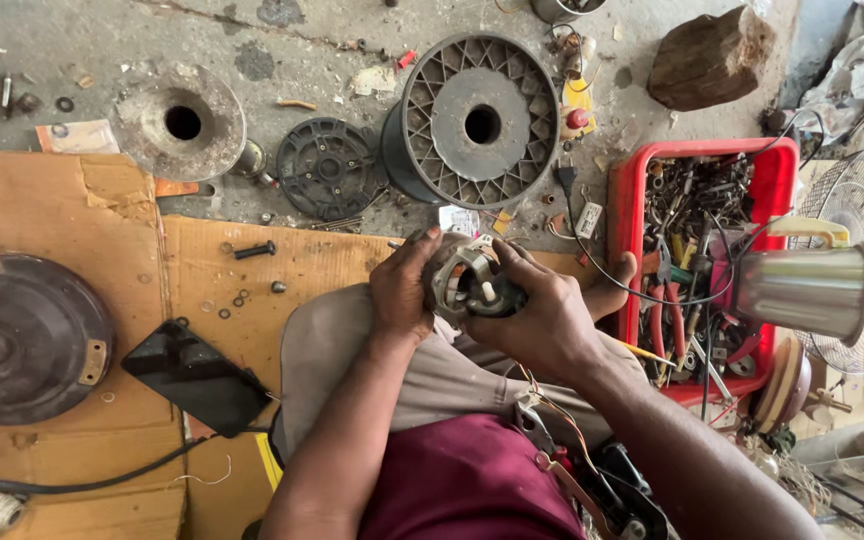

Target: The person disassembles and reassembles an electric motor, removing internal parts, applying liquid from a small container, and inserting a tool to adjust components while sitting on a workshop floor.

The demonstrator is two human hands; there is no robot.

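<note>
Both hands grip a small round grey metal fan motor [472, 285] over the lap: left hand [402, 290] and right hand [542, 315] wrapped around its sides. It seems stripped bare; wires trail loose, the red plastic tool tray [624, 200] to the right.

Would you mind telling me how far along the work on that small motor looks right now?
Apparently done: the motor is stripped, with a round black cover and loose bolt set aside. In hand: left hand and right hand grip the motor core. Left: those parts remain unfitted.
</note>
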